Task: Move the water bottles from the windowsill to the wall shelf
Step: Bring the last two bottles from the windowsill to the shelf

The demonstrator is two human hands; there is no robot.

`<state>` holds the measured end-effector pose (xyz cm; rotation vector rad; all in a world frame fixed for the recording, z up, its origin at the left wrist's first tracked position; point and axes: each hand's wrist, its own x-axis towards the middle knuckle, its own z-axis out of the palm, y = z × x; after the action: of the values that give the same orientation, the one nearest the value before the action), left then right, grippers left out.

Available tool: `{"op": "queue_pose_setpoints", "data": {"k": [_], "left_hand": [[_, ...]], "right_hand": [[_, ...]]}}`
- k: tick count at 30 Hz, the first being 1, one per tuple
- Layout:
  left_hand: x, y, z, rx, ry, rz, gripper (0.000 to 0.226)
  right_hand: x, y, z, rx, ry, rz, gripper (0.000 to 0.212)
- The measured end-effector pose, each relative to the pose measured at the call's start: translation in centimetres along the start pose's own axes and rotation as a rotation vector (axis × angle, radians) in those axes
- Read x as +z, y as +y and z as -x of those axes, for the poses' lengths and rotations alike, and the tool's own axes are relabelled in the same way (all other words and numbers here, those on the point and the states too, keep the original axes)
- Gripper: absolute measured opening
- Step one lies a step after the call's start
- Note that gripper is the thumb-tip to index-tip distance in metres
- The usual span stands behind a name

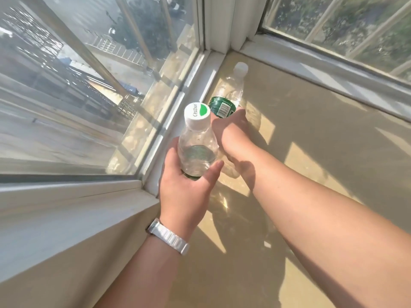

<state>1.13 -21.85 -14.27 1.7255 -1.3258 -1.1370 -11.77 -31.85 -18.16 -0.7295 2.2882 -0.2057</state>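
Harsh sunlight through windows (89, 85), barred shadows on the windowsill (311, 152), wide-angle edge distortion

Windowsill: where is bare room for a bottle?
Free: the sill between right forearm and right window frame; also the near strip between the forearms. Crowded: by the left window, left hand with bottle, right hand at second bottle.

near bottle (198, 150) sits in the left hand (186, 185) grip, over the left edge of the windowsill (311, 152). far bottle (229, 96) is just beyond that grip and a bit right, toward the corner post (222, 23), base hidden. right hand (231, 127) lies against its lower part, fingers hidden. left pane (77, 85) runs left of both grips, rear pane (344, 30) behind and right. watch (169, 236) sits on the wrist nearer than the left grip.
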Motion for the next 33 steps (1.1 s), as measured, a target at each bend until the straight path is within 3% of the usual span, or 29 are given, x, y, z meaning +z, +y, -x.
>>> {"op": "queue_pose_setpoints", "data": {"k": [3,6,8,12,16,24,28,33], "left_hand": [[0.1,0.4,0.0,-0.002,-0.015,0.017,0.064],[0.0,1.2,0.5,0.03,-0.031,0.0,0.068],[0.0,2.1,1.3,0.049,-0.051,-0.002,0.065],[-0.4,4.1,3.1,0.083,-0.07,-0.004,0.061],[-1.8,7.3,6.5,0.135,-0.095,0.012,0.073],[-6.0,12.8,13.6,0.298,-0.097,0.033,0.06],[-8.7,15.2,18.1,0.336,-0.107,-0.016,0.061],[-11.8,18.1,23.8,0.42,-0.113,-0.052,0.059]], "right_hand": [[-0.4,1.3,0.4,-0.034,-0.041,-0.091,0.095],[-1.0,3.4,1.2,-0.154,-0.044,-0.427,0.086],[-2.3,4.8,2.3,-0.228,-0.001,-0.51,0.079],[-5.3,7.7,5.1,-0.362,0.018,-0.424,0.083],[-9.1,10.3,10.0,-0.461,0.06,-0.413,0.063],[-14.3,13.6,19.4,-0.556,0.152,-0.483,0.072],[-17.0,15.7,25.4,-0.612,0.179,-0.518,0.061],[-19.6,19.0,32.6,-0.618,0.241,-0.527,0.064]]}}
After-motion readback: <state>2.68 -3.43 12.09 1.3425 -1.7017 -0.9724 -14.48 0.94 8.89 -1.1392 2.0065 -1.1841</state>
